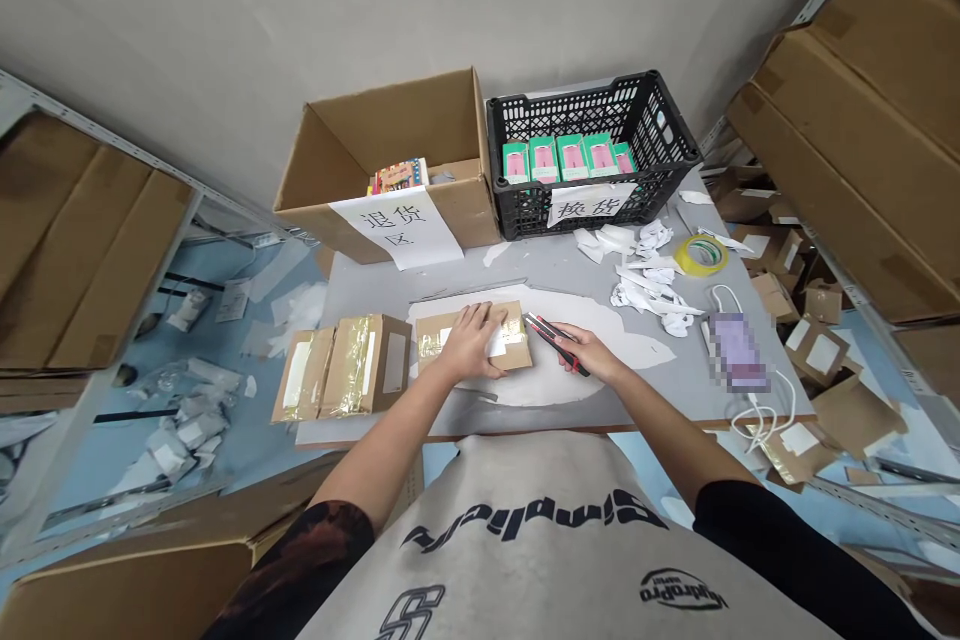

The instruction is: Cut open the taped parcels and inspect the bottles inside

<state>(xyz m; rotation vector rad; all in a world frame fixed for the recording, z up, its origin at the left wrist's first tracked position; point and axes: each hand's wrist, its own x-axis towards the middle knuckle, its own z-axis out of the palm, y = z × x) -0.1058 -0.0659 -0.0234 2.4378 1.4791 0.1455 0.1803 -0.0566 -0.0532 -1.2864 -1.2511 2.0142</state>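
Observation:
A small taped cardboard box [431, 332] with a white label lies on the table's pale sheet. My left hand [472, 340] spans it from above, holding it down with the fingers toward its far edge. In my right hand [585, 350] is a red-and-black utility knife [555, 340], its tip pointing at the box's upper right end. The tip is close to the box; whether it touches cannot be made out. Part of the label is hidden under my left hand. Two more taped boxes [360, 365] stand side by side to the left.
Behind are an open carton [315, 220] with a paper sign and a black crate [514, 210] of green-and-pink boxes. Crumpled paper [652, 295], a yellow tape roll [701, 255] and a cabled phone [739, 350] lie right. Shelves with large cartons [855, 150] flank the table [360, 285].

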